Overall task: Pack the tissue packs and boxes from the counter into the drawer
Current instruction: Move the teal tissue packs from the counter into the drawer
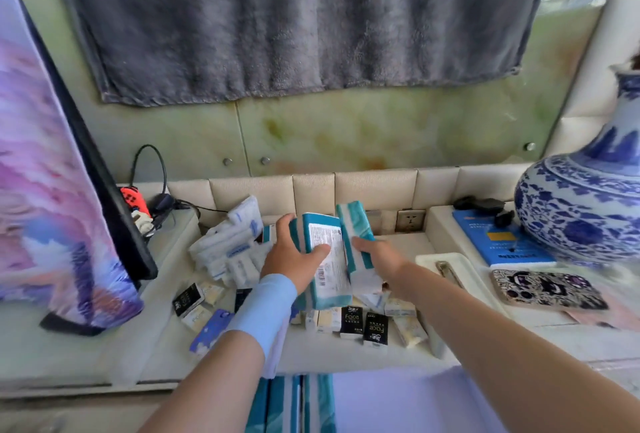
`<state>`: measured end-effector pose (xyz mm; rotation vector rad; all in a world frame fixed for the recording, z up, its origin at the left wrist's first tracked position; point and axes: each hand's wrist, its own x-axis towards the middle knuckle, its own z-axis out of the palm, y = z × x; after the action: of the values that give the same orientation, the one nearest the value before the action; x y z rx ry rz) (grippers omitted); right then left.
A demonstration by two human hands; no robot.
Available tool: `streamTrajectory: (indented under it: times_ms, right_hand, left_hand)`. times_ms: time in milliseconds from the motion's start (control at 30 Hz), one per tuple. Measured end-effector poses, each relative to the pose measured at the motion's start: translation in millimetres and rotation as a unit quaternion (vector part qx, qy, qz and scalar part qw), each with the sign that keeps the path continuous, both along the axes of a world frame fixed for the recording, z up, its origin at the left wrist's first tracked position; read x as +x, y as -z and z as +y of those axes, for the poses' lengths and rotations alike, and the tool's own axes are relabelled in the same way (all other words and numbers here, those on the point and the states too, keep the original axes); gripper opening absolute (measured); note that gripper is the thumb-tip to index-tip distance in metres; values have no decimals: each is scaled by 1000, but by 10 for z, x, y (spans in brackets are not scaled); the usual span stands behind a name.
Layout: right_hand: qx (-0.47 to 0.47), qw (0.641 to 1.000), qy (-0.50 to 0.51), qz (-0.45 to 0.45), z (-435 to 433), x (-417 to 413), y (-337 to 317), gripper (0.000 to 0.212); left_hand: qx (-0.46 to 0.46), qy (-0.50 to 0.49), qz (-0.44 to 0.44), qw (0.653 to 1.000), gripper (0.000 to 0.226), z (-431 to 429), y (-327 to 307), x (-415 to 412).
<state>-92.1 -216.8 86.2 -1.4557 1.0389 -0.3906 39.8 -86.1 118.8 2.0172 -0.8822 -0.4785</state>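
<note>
1. The left hand (pixel 294 254) reaches forward over the cream bench (pixel 346 353), a pale blue sleeve (pixel 261 311) on the wrist. Its thumb and curled fingers clamp a teal-and-white tissue pack with a printed white label (pixel 327 259).
2. That labelled pack is lifted above the bench, tilted, with its label facing up.
3. The right hand (pixel 375 252) comes in from the right with the arm outstretched. It grips the lower end of a second teal-and-white tissue pack (pixel 355 228), which stands nearly upright just beside the first.
4. Small black tissue packs (pixel 351 321) and soft white-and-blue tissue packs (pixel 228 242) lie scattered on the bench beneath both hands.
5. Teal-striped packs (pixel 291 405) stand in the open lavender-lined drawer (pixel 398 398) below the bench front.
6. A blue-and-white porcelain vase (pixel 581 197) stands far right.
</note>
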Motion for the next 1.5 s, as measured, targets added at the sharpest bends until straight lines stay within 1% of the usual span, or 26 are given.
streamTrajectory:
  times_ms: [67, 167, 267, 333, 433, 467, 533, 600, 733, 833, 900, 967, 1033, 1100, 1167, 1200, 1233, 1300, 1367, 1433, 1500]
  right_hand:
    - [9, 1000, -1, -8, 253, -211, -20, 34]
    - [46, 998, -32, 15, 588, -544, 48, 33]
    - [42, 988, -109, 98, 816, -836, 248, 40]
    - [61, 970, -177, 155, 970, -1010, 360, 48]
    - [120, 919, -278, 254, 1156, -1181, 549, 55]
    - [137, 901, -295, 287, 1198, -1215, 614, 61]
    - [164, 879, -302, 331, 1224, -1265, 772, 71]
    - [186, 871, -294, 347, 1233, -1303, 880, 69]
    - [196, 888, -244, 336, 1243, -1351, 1122, 56]
    - [205, 901, -223, 312, 1241, -1359, 1305, 46]
    - [212, 906, -211, 299, 1216, -1357, 1414, 42]
    - [211, 913, -195, 290, 1182, -1354, 1518, 40]
    - [185, 919, -192, 290, 1166, -1349, 1588, 34]
    - [152, 925, -195, 289, 1167, -1335, 1617, 28]
    - [131, 929, -187, 290, 1171, -1320, 1627, 32]
    - [121, 931, -182, 291, 1163, -1311, 1641, 38]
    - [114, 934, -176, 290, 1154, -1301, 1658, 44]
    - [102, 941, -155, 282, 1139, -1278, 1692, 56]
    - [80, 950, -119, 278, 1135, -1249, 1713, 63]
    - [43, 956, -83, 277, 1129, -1215, 1726, 61]
    - [-5, 958, -62, 280, 1136, -1182, 1741, 54]
  left_hand:
    - [14, 8, 10, 1000, 72, 190, 65, -135]
    - [86, 38, 35, 995, 76, 465, 195, -248]
    - [167, 79, 46, 982, 82, 738, 352, -356]
    - [236, 116, 31, 964, 89, 884, 469, -441]
    - [338, 178, -7, 924, 98, 1029, 657, -599]
    - [363, 196, -18, 911, 98, 1056, 728, -661]
    - [392, 218, -30, 893, 99, 1078, 897, -795]
    - [394, 222, -28, 892, 103, 1067, 1092, -928]
    - [373, 205, -16, 905, 101, 994, 1481, -1123]
    - [372, 207, -26, 904, 99, 911, 1661, -1164]
    - [376, 220, -35, 900, 103, 864, 1723, -1146]
    - [379, 247, -35, 891, 112, 830, 1756, -1111]
    - [392, 303, -70, 866, 122, 813, 1775, -1067]
    - [410, 375, -150, 818, 129, 822, 1782, -1028]
    - [418, 425, -230, 770, 132, 846, 1803, -1004]
    - [420, 436, -260, 753, 133, 858, 1831, -997]
    - [418, 437, -284, 743, 132, 869, 1865, -994]
    - [398, 422, -323, 748, 126, 867, 1937, -982]
    - [372, 400, -338, 766, 112, 867, 1969, -954]
    - [344, 382, -332, 791, 93, 875, 1983, -896]
    - [332, 367, -315, 810, 82, 882, 1982, -844]
